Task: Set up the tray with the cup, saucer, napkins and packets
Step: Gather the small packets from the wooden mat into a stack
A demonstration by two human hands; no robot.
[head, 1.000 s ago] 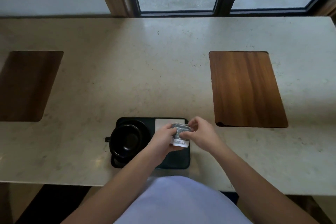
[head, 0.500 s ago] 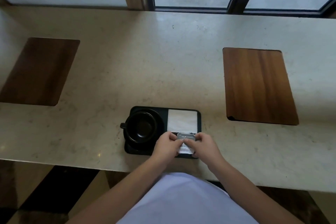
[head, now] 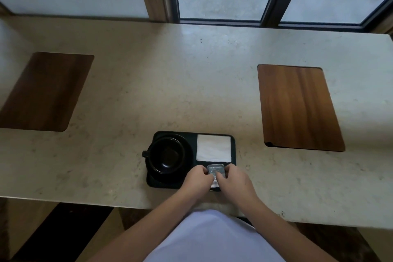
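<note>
- Your left hand [head: 196,177] and right hand [head: 232,178] are both pinching the little stack of packets [head: 215,171], fingers curled round its edges.
- Packets sit low over the tray [head: 192,136], around its 5 o'clock corner; can't tell if they're touching it.
- Napkins [head: 213,148] lie at the tray's 1 o'clock.
- Black cup [head: 167,155] on its saucer [head: 187,144] fills the 9 o'clock side.
- Tray's at the near edge of the bench [head: 191,81].

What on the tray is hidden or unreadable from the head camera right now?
- Packets: near part hidden under left hand and right hand; print too small to read; count unclear.
- Tray: near right corner covered by both hands.
- Saucer: mostly hidden under the black cup.
- Napkins: number in the stack cannot be told.
</note>
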